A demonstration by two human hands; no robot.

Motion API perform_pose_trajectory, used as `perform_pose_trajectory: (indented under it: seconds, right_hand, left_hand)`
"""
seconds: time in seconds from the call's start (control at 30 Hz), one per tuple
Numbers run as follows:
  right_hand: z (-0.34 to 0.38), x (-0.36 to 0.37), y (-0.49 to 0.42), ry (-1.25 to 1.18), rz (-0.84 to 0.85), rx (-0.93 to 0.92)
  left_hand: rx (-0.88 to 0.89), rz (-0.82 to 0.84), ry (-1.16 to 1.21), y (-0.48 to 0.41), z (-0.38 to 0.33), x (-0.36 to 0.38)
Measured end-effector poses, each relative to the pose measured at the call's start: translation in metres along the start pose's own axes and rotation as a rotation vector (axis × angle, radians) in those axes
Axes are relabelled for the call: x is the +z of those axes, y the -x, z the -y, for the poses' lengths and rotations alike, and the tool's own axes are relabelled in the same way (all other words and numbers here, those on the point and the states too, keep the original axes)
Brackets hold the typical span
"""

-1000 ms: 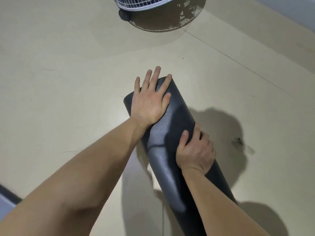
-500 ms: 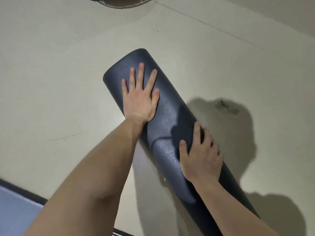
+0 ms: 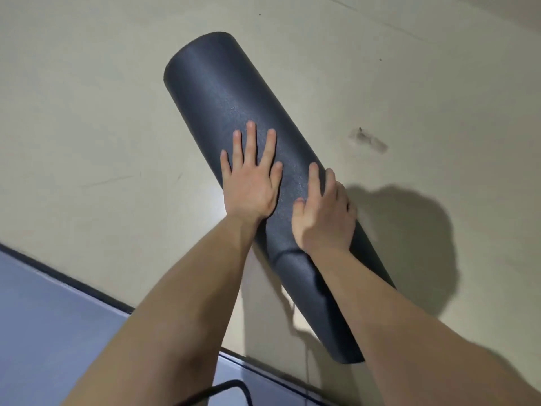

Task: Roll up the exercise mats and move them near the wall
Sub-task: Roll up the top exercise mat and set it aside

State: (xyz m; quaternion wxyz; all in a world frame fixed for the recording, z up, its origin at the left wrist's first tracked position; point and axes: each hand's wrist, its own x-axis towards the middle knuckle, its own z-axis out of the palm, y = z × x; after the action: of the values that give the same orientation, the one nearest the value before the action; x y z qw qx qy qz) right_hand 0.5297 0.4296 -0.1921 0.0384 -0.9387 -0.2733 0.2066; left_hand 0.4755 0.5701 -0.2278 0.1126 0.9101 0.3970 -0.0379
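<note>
The dark grey rolled-up foam exercise mat [image 3: 222, 92] lay slantwise on the pale beige floor [image 3: 87, 112], fully rolled, its far end pointing up and left; both hands sat side by side on its middle, near each other but not touching; the left hand [image 3: 248, 183] pressed flat with its fingers spread; the right hand [image 3: 322, 218] rested palm down, fingers draped over the roll's far curve; a blue-grey flat mat [image 3: 44, 317] with a dark edge lay at the lower left, a black cable [image 3: 234, 394] looping beside it.
</note>
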Motion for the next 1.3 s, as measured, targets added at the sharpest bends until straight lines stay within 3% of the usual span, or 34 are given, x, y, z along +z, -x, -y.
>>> perform_pose_trajectory:
  seconds: [0.13,0.27,0.47,0.6,0.73,1.07,1.3]
  right_hand:
    - [-0.046,-0.003,0.068,0.086,0.084,0.127]
    - [-0.046,0.024,0.064,0.148,-0.006,0.118]
    - [-0.049,0.029,0.066,0.077,-0.029,0.084]
    - [-0.075,0.028,0.086,0.071,-0.046,-0.007]
    - [-0.087,0.036,0.117,0.096,-0.062,0.055]
    - [-0.1,0.056,0.109,-0.005,-0.252,-0.059]
    - [-0.145,-0.005,0.055,0.06,-0.165,-0.251]
  left_hand:
    - [0.033,-0.036,-0.001,0.006,0.001,0.002]
    - [0.006,-0.038,0.065,0.013,-0.003,-0.004]
    - [-0.058,-0.037,0.131,0.12,-0.041,0.025]
    - [-0.082,-0.045,0.091,0.117,-0.04,0.034]
    - [-0.062,-0.098,0.116,0.121,-0.036,0.036]
    - [-0.16,-0.137,0.247,0.129,-0.045,0.018]
    - [-0.202,-0.093,0.328,0.114,-0.088,0.003]
